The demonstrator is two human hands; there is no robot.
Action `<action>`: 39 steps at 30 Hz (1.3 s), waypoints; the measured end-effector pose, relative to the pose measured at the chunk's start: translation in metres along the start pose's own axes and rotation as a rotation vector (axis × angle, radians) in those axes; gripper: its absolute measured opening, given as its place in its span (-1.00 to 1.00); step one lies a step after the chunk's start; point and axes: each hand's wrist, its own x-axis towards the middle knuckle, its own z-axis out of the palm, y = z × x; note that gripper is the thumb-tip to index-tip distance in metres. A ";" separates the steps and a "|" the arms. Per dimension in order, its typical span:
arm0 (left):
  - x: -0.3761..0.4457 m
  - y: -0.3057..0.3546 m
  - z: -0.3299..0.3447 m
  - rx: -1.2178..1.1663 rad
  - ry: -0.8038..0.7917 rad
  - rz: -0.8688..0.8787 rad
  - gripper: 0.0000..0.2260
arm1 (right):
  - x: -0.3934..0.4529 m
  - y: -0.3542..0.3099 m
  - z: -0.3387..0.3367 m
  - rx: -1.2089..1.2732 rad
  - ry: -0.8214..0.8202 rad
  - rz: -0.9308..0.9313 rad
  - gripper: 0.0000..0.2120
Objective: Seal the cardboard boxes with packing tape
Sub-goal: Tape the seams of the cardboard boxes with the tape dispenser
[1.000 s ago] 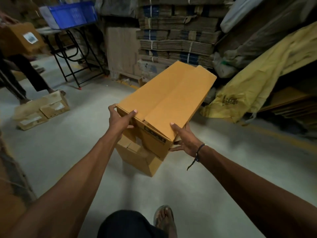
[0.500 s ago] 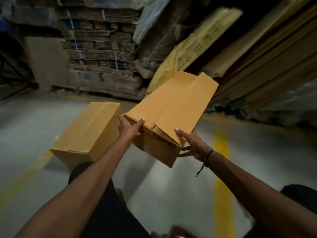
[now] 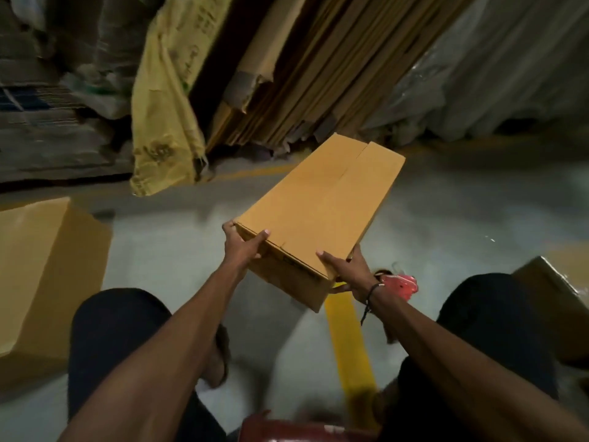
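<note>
A long, plain brown cardboard box (image 3: pixel 322 215) is held in the air above the grey concrete floor (image 3: pixel 165 250), its two top flaps folded shut and meeting along a centre seam. Its near left corner is gripped by the left hand (image 3: pixel 239 247), thumb laid on the top face and fingers curled round the side. Its near right corner is gripped by the right hand (image 3: pixel 347 271), thumb on the top edge and fingers hooked beneath. A red tape dispenser (image 3: pixel 400 283) is seen on the floor just right of the box, behind the right wrist. A larger brown cardboard carton (image 3: pixel 41 275) stands well to the left of the box. A yellow painted floor stripe (image 3: pixel 349 342) runs below the box.
</note>
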 end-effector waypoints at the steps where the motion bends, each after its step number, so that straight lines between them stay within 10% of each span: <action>1: 0.011 -0.009 0.009 0.011 -0.012 -0.013 -0.27 | 0.010 0.009 -0.001 0.018 0.020 0.019 -0.12; 6: 0.069 -0.047 0.043 0.090 -0.084 -0.087 -0.25 | 0.064 0.052 0.002 0.112 0.075 0.094 0.30; 16: 0.114 -0.115 0.061 0.241 -0.041 -0.191 -0.08 | 0.130 0.110 0.040 -0.006 0.236 0.046 0.26; 24: 0.064 -0.130 0.100 0.379 0.083 -0.088 -0.48 | 0.158 0.123 0.025 -0.270 0.288 -0.046 0.40; 31: 0.041 -0.132 0.122 0.425 -0.032 -0.157 0.05 | 0.206 0.059 -0.024 -0.411 0.183 0.008 0.22; 39: 0.068 -0.130 0.089 0.599 -0.064 -0.090 0.00 | 0.202 0.079 0.006 -0.813 0.142 -0.064 0.13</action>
